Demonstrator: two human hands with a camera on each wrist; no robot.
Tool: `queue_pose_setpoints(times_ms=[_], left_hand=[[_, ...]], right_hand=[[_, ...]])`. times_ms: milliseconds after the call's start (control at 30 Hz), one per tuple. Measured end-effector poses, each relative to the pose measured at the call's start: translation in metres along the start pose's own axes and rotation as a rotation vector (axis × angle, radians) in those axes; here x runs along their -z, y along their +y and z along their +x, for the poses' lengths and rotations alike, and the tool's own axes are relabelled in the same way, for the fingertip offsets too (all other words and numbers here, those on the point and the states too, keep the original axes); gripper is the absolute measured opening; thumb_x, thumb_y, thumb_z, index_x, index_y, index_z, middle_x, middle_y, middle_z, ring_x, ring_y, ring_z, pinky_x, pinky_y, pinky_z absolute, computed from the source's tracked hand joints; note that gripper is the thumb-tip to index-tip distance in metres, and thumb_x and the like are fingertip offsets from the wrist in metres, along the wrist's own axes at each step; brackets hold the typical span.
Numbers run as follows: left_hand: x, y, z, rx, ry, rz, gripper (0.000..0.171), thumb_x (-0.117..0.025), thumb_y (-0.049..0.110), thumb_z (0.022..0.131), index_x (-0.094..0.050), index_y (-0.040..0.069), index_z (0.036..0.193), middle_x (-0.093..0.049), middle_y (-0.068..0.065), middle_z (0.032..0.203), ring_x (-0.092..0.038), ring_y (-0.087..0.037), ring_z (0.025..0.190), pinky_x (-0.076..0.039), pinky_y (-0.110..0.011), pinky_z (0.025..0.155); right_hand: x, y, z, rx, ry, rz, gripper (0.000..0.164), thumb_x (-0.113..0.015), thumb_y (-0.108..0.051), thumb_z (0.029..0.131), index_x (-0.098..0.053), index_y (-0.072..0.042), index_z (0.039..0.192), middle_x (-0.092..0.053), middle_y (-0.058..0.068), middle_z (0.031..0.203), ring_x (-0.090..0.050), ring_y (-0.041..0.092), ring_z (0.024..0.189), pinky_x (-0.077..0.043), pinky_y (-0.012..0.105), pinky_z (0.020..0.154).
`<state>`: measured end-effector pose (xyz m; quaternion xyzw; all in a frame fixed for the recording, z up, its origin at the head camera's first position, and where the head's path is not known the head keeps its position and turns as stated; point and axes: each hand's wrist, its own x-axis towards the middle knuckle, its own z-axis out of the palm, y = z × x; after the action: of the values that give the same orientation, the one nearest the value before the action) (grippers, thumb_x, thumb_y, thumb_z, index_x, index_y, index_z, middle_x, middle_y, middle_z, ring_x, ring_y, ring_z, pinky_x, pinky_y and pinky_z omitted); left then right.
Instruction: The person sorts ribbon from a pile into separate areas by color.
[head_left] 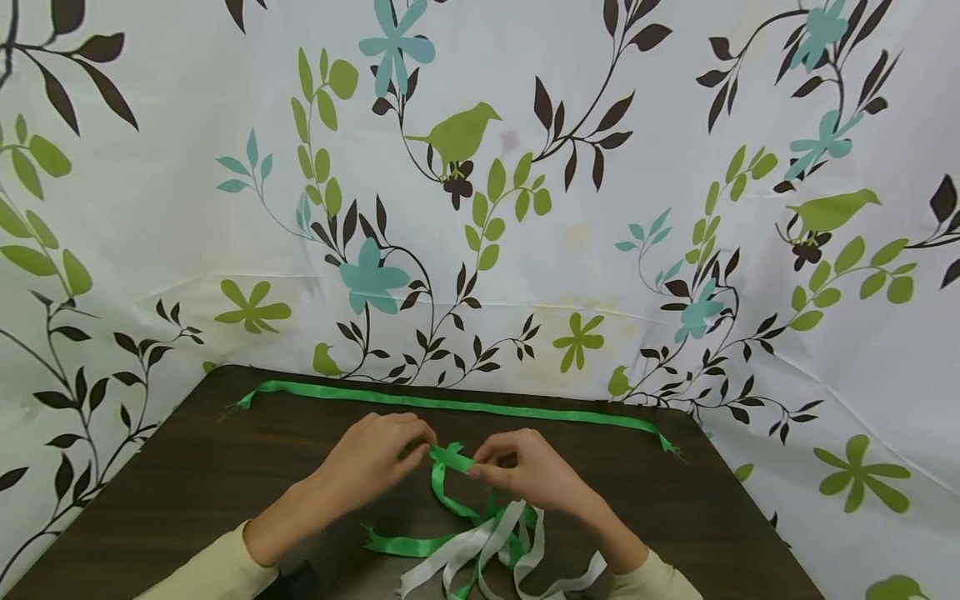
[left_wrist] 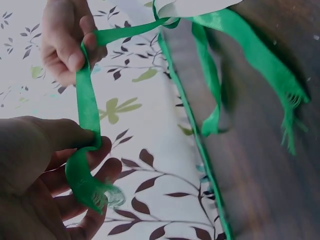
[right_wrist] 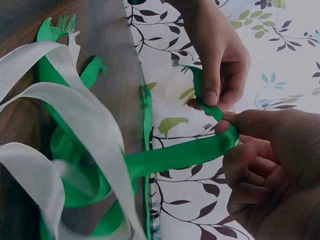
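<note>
Between both hands a green ribbon [head_left: 453, 457] is stretched a short way above the table. My left hand [head_left: 384, 452] pinches it near its frayed end, which dangles past the fingers in the left wrist view. A little further along, my right hand [head_left: 528, 468] pinches the same ribbon between thumb and fingertip. From there the green strip [right_wrist: 175, 155] runs down into a loose tangle of green and white ribbons. The white ribbons [head_left: 461, 548] curl over green ones at the table's near side. One frayed green end [left_wrist: 280, 75] sticks out of the tangle.
Along the far edge of the dark wooden table [head_left: 225, 467] lies a long green ribbon [head_left: 465, 406] with frayed ends. Right behind it hangs a white cloth [head_left: 570, 275] printed with leaves, flowers and birds. A dark object [head_left: 291, 581] partly shows by the left sleeve.
</note>
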<state>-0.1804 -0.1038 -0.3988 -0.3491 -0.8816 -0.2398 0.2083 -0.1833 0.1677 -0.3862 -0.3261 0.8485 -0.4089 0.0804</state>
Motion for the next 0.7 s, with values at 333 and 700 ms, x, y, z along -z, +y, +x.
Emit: queue_pose_setpoints(times_ms=[333,700], left_hand=[[0.010,-0.025,0.000,0.083,0.000,0.060,0.007,-0.077,0.015,0.093,-0.076,0.021,0.096,-0.071,0.009,0.096,-0.063,-0.007,0.074,-0.049,-0.029,0.061],[0.019,-0.051,0.001,0.124,-0.014,0.092,0.007,-0.078,0.014,0.092,-0.076,0.016,0.099,-0.071,0.005,0.094,-0.067,-0.014,0.081,-0.052,-0.033,0.064]], right_hand=[[0.017,-0.001,-0.014,-0.042,0.068,0.036,0.012,-0.076,-0.032,0.094,-0.076,-0.021,0.093,-0.070,-0.001,0.077,-0.067,0.032,0.068,-0.053,0.033,0.060],[0.041,0.000,-0.026,-0.097,0.123,0.037,0.015,-0.079,-0.031,0.092,-0.074,-0.016,0.094,-0.071,0.005,0.080,-0.065,0.024,0.066,-0.047,0.031,0.056]])
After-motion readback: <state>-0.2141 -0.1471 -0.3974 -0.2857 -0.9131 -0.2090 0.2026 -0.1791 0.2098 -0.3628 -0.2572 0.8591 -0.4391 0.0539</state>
